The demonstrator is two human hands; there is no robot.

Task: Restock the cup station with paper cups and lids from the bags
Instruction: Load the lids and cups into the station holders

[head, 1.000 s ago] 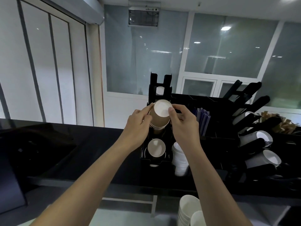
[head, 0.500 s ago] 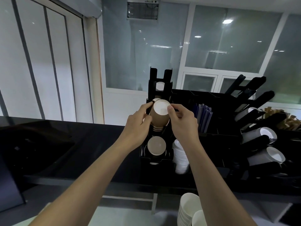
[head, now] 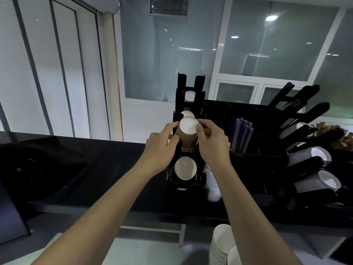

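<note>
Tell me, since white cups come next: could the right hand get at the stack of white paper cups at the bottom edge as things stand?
Probably not yet. The right hand and left hand both grip the stack of brown paper cups at the black cup rack. The stack of white paper cups lies uncovered beneath the right forearm.

The cup rack (head: 188,131) stands on the worktop (head: 107,169) — straws (head: 241,134) to its right, loose cups (head: 219,245) before it.

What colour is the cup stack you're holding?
Brown outside, white inside; both hands grip the cup stack, head view.
</note>
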